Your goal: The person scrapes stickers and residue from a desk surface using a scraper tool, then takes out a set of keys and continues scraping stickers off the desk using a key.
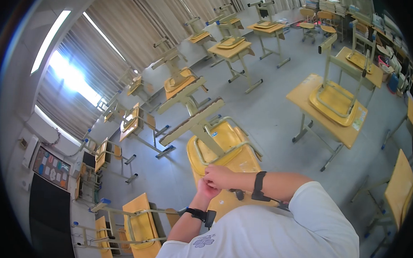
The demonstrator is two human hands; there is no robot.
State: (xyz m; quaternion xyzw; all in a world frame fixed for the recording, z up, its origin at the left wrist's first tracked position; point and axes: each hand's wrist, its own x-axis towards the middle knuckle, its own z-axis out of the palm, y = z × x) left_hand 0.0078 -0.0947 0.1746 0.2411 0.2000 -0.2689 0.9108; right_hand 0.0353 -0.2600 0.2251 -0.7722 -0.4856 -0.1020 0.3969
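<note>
My right hand and my left hand meet in front of my chest, touching each other. Both sets of fingers are curled closed, and whatever lies between them, if anything, is hidden. Black straps circle both wrists; the left one carries a small black box. Just beyond my hands, an upturned chair with a yellow seat rests on a wooden desk. A small dark object shows beside my right forearm; its kind is unclear.
More desks bearing upturned chairs stand around, including a desk to the right and another chair-topped desk at lower left. Grey floor runs between them. Curtains line the far side; shelves with clutter stand at upper right.
</note>
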